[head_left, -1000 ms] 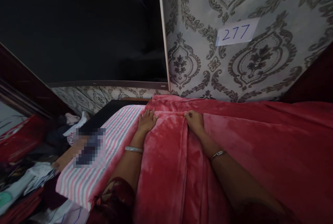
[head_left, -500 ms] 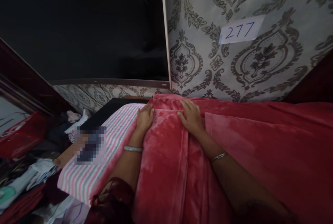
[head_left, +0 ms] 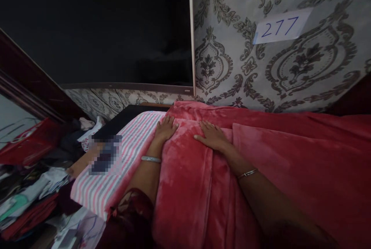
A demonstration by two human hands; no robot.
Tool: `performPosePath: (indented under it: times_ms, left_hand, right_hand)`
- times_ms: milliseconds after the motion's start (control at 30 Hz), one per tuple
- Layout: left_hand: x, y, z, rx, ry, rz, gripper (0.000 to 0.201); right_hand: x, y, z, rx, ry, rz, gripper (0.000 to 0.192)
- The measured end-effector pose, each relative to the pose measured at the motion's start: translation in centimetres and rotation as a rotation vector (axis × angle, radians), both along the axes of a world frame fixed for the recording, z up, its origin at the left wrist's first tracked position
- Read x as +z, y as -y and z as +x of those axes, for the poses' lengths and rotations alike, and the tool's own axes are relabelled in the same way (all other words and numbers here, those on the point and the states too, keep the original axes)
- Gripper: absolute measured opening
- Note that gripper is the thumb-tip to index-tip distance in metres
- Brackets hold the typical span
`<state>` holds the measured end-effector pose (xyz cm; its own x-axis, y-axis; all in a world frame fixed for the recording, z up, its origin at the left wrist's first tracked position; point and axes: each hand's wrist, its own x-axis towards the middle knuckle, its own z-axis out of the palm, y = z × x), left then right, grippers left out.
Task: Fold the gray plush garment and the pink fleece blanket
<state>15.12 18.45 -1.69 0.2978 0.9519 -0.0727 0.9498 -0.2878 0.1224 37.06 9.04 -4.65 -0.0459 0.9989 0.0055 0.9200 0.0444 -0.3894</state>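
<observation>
Since half a second ago, right hand (head_left: 213, 136) has slid down the red blanket (head_left: 261, 171) and lies flat, grip open. Left hand (head_left: 165, 128) rests flat, open, at the blanket's edge beside the striped sheet (head_left: 116, 171) on the bed.

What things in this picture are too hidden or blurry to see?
Head view:
- Thing on the striped sheet: blurred patch covers it.
- Left hand fingertips: on the red blanket, grip unclear.
- Clothes pile: too dark.
- Both elbows: cut off by the bottom edge.
</observation>
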Motion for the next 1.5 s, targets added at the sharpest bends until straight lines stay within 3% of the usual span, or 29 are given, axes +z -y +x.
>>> performPosePath:
  times_ms: [500,700,833,900,1000,1167,1333,1500]
  left_hand:
    - [0.1,0.0,-0.7,0.018,0.074,-0.011,0.06]
    - [2.7,1.1,-0.6,0.012,0.056,0.007,0.061]
    - [4.2,4.0,-1.7,-0.08,0.029,0.032,0.061]
    - [3.8,6.0,-2.7,-0.132,0.009,0.043,0.062]
    - [1.8,8.8,-4.5,-0.167,-0.062,0.088,0.063]
    - [-1.1,10.4,-5.9,-0.187,-0.109,0.212,0.062]
    - [-1.0,10.0,-5.5,-0.183,-0.08,0.169,0.062]
    - [0.9,10.2,-5.6,-0.189,-0.051,0.016,0.063]
  right_hand:
    - [0.4,0.1,0.0,0.003,-0.004,-0.045,0.089]
    - [1.8,0.4,-0.2,-0.031,-0.02,-0.067,0.084]
    - [3.7,2.5,-1.7,-0.072,0.023,0.015,0.081]
    - [3.9,4.3,-2.6,-0.019,0.079,0.068,0.085]
    - [2.8,6.9,-3.6,0.04,0.147,0.05,0.09]
    - [0.3,8.7,-3.8,0.028,0.171,0.038,0.089]
    - [0.0,8.3,-3.2,0.029,0.154,0.055,0.089]
    - [1.4,8.2,-3.2,0.015,0.124,-0.035,0.091]
